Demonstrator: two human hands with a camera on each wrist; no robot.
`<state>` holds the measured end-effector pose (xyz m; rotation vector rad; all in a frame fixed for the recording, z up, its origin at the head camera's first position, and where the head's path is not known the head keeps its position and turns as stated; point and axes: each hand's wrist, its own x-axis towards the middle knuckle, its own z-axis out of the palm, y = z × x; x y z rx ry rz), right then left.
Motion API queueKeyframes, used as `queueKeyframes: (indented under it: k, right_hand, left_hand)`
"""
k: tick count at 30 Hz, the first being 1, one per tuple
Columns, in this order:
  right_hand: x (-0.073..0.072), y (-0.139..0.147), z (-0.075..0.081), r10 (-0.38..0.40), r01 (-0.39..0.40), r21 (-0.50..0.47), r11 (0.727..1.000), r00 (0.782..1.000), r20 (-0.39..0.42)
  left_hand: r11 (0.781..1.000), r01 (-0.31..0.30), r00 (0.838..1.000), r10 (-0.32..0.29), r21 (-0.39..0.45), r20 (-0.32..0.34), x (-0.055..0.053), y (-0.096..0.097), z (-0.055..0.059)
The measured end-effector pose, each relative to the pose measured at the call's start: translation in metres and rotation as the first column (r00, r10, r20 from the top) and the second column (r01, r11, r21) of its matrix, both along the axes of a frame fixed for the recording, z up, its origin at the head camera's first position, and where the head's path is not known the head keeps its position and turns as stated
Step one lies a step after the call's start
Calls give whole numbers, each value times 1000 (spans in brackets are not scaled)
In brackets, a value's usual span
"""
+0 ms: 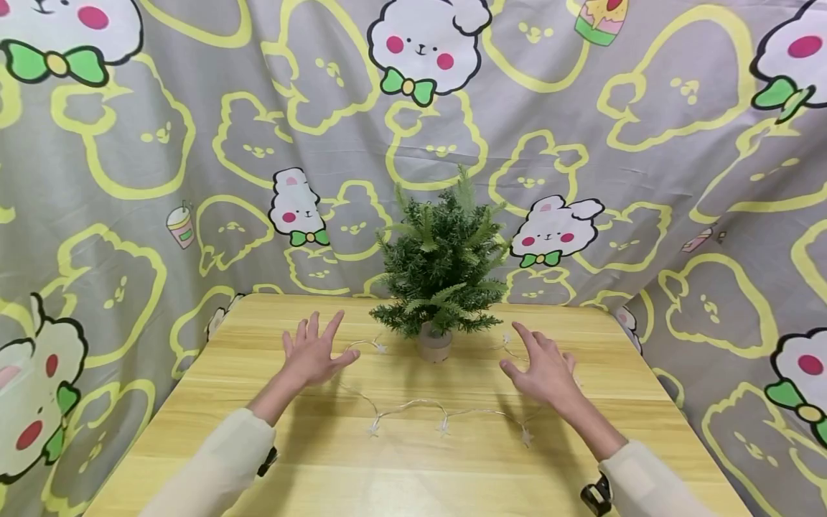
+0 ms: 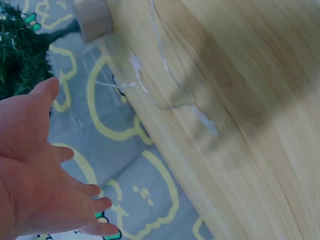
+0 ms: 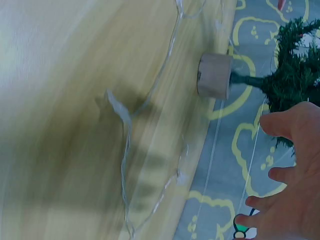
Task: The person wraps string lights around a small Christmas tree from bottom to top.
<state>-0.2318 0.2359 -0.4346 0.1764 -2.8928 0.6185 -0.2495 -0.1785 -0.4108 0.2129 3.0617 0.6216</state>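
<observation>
A small artificial Christmas tree (image 1: 446,258) stands upright on a round, pale wood-coloured base (image 1: 435,345) toward the back of the table. Around its front and sides lies a clear-wired string of star lights (image 1: 413,403), loosely curved on the tabletop. To the left of the tree my left hand (image 1: 315,355) is held over the table, fingers spread, holding nothing. My right hand (image 1: 545,370) hovers on the other side, also spread and without anything in it. In both wrist views the tree's base and parts of the light string show beyond the fingers.
The wooden table (image 1: 413,474) has a light, striped grain and rounded back corners. A grey curtain (image 1: 226,165) with cartoon bears and rabbits hangs right behind it and along both sides. Dark wrist devices (image 1: 596,497) show at the sleeves.
</observation>
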Motion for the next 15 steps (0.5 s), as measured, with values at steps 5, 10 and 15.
queueKeyframes:
  k: [5,10,15]
  right_hand:
    - [1,-11,-3,26,-23,-84,996,999,36]
    - [2,-19,-6,78,-51,-175,983,986,149]
    - [4,-27,-5,119,-64,-252,966,971,209]
  left_hand:
    - [998,47,998,-48,32,47,4,9,0]
    - [989,105,992,-112,102,66,7,17,0]
    - [957,136,974,-176,255,145,6,20,-3]
